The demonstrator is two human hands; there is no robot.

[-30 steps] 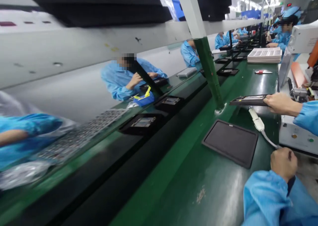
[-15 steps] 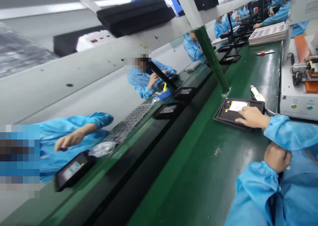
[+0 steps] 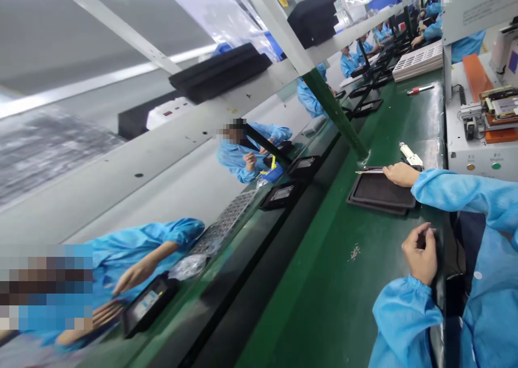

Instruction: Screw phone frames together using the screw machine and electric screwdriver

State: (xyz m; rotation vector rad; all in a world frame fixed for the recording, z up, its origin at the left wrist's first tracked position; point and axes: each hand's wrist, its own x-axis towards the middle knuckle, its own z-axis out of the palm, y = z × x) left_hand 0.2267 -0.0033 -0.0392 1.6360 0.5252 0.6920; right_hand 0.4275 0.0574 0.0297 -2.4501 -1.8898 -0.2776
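Observation:
My right hand (image 3: 400,174) pinches an open-backed phone (image 3: 371,170) by its end. The phone is tipped up and seen almost edge-on over the far side of a black foam tray (image 3: 382,191). That tray has a bare dark recess and seems stacked on another. My left hand (image 3: 421,253) rests near the bench's right edge, its fingers loosely curled towards the thumb, with nothing visible in them. Between the left hand and the belt lies a small scatter of screws (image 3: 354,252). Just beyond the tray lies a white electric screwdriver (image 3: 410,155).
A dark conveyor belt (image 3: 226,281) with phone trays (image 3: 282,193) runs beside the green bench. A green post (image 3: 335,114) rises past my tray. A machine (image 3: 481,157), a red pen (image 3: 421,89) and stacked white trays (image 3: 418,61) stand farther off. Co-workers (image 3: 251,147) sit opposite.
The phone, lying flat in the tray before, is now lifted and tipped up in my right hand. My left hand has moved from near my body onto the bench edge. The view has shifted.

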